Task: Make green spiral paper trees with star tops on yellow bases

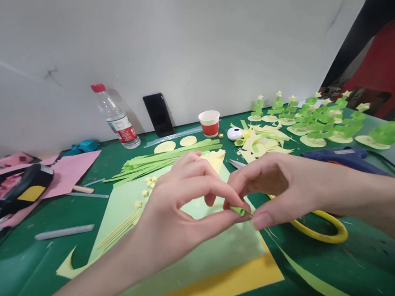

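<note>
Green paper, a narrow strip (238,210) curled into a small loop, sits at the fingertips where both hands meet, above a pale sheet (213,260) on the counter (18,267). It should weigh next to nothing and bend readily; I would expect it to crease or flatten under a hard squeeze, so a light hold on the edges of the loop looks best. The left hand (187,190) has its grip pinched on the strip between thumb and forefinger, wrist coming from the lower left, back of the hand upward, other fingers loosely bent. The right hand (278,182) reaches in from the right, thumb and fingers arched around a hollow palm, thumb tip just beside the strip's thin end; whether its grip pinches that end I cannot tell.
</note>
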`<state>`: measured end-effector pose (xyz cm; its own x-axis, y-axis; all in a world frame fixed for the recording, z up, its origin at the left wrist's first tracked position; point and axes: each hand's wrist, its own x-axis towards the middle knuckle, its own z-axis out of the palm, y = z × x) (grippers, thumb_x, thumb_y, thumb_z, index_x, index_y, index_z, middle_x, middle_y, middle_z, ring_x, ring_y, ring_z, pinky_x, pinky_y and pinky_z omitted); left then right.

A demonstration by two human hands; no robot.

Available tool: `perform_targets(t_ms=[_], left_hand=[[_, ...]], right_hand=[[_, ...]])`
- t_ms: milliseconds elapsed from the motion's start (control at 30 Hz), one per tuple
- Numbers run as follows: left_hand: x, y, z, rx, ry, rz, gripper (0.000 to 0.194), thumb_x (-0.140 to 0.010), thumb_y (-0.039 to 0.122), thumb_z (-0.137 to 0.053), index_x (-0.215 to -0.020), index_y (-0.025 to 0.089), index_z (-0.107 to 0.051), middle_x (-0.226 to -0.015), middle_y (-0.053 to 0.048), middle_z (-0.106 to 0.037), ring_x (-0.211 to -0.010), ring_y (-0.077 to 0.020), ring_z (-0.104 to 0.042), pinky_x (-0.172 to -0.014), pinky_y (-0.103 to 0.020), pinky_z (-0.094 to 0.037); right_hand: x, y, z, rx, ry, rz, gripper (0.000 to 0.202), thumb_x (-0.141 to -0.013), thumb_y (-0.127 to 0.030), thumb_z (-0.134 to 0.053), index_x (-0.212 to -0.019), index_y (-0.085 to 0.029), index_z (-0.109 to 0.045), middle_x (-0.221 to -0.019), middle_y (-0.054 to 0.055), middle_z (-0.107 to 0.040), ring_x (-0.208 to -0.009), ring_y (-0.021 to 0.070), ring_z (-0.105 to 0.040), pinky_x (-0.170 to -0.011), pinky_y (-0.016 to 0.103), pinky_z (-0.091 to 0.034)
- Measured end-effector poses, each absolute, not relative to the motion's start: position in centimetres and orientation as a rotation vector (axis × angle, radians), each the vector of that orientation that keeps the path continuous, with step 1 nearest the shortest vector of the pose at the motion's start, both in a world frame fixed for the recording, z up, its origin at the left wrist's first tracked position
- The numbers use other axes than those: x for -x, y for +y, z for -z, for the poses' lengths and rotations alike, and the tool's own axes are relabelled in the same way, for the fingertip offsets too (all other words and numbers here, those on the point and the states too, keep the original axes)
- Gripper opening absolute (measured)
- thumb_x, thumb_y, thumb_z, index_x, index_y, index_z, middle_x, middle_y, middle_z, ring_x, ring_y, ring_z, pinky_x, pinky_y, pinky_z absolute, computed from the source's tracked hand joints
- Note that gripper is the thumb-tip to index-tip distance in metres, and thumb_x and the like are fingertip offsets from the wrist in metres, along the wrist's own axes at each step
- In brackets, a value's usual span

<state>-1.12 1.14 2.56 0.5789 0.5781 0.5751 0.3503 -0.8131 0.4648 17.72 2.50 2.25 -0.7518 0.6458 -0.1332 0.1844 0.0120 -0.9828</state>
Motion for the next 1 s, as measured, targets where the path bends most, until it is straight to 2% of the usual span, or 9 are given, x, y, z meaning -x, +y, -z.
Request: perform_targets(t_ms=[200,333,500,633,733,833,900,1000], left_hand=[[1.02,1.08,-2.37,-2.432,0.774,-1.102,0.017,-0.074,0.007,-0.06,-0.064,0.02,-0.056,-0.057,0.007,-0.046,-0.062,-0.0105,-0.049,-0.07,-0.027,-0.041],[1.17,1.03,-2.1,-2.473,0.776,-1.094,0.015,-0.075,0.007,-0.06,-0.068,0.02,-0.061,-0.058,0.006,-0.047,-0.065,-0.0109,-0.047,-0.071,-0.026,-0.04],[1.32,0.89,-2.14,-2.532,0.711,-0.94,0.009,-0.079,0.014,-0.061,-0.074,0.02,-0.068,-0.059,0.006,-0.048,-0.061,-0.0101,-0.044,-0.085,-0.029,-0.038],[1.26,0.95,-2.43,-2.513,0.672,-0.865,0.014,-0.081,0.011,-0.057,-0.079,0.017,-0.07,-0.059,0.005,-0.049,-0.063,-0.0111,-0.044,-0.084,-0.029,-0.038],[1.09,0.99,-2.67,-2.468,0.718,-0.907,0.01,-0.077,0.011,-0.062,-0.073,0.016,-0.07,-0.056,0.005,-0.048,-0.062,-0.0109,-0.044,-0.081,-0.028,-0.039],[0.97,0.9,-2.76,-2.402,0.78,-0.952,0.009,-0.072,0.011,-0.068,-0.065,0.017,-0.067,-0.055,0.006,-0.049,-0.06,-0.0101,-0.044,-0.076,-0.026,-0.04],[0.97,0.82,-2.68,-2.359,0.813,-0.948,0.012,-0.07,0.011,-0.069,-0.061,0.017,-0.064,-0.055,0.006,-0.049,-0.06,-0.01,-0.045,-0.073,-0.025,-0.04],[0.98,0.8,-2.43,-2.287,0.843,-0.916,0.017,-0.068,0.007,-0.068,-0.057,0.017,-0.06,-0.056,0.006,-0.047,-0.06,-0.0091,-0.045,-0.07,-0.025,-0.04]], right_hand=[[-17.44,1.99,-2.13,0.937,-1.876,-1.744,0.008,-0.073,-0.027,-0.064,-0.076,-0.02,-0.065,-0.086,-0.001,-0.061,-0.082,0.0121,-0.053,-0.069,0.024,-0.04],[-17.24,1.89,-2.05,0.917,-1.86,-1.696,0.006,-0.071,-0.025,-0.065,-0.074,-0.02,-0.065,-0.076,-0.003,-0.061,-0.073,0.009,-0.053,-0.065,0.021,-0.041],[-17.22,1.89,-2.24,0.966,-1.94,-1.653,0.008,-0.07,-0.027,-0.064,-0.072,-0.02,-0.065,-0.069,-0.005,-0.06,-0.067,0.0074,-0.051,-0.059,0.019,-0.038],[-17.58,1.92,-2.55,1.011,-1.997,-1.646,0.012,-0.073,-0.031,-0.061,-0.072,-0.019,-0.065,-0.067,-0.005,-0.059,-0.064,0.0069,-0.049,-0.055,0.019,-0.036],[-17.84,2.09,-2.66,0.97,-2.018,-1.694,0.011,-0.073,-0.032,-0.062,-0.076,-0.021,-0.065,-0.073,-0.005,-0.06,-0.069,0.008,-0.051,-0.06,0.02,-0.037],[-17.89,2.29,-2.52,0.892,-2.028,-1.731,0.013,-0.073,-0.032,-0.064,-0.082,-0.023,-0.065,-0.084,-0.003,-0.062,-0.085,0.0128,-0.055,-0.074,0.025,-0.04],[-17.75,2.33,-2.26,0.866,-2.029,-1.734,0.013,-0.072,-0.03,-0.065,-0.082,-0.022,-0.065,-0.088,-0.001,-0.063,-0.092,0.0156,-0.054,-0.081,0.027,-0.039],[-17.35,2.18,-1.76,0.86,-1.973,-1.755,0.012,-0.07,-0.029,-0.067,-0.077,-0.02,-0.065,-0.089,0.0,-0.064,-0.093,0.0169,-0.055,-0.082,0.028,-0.04]])
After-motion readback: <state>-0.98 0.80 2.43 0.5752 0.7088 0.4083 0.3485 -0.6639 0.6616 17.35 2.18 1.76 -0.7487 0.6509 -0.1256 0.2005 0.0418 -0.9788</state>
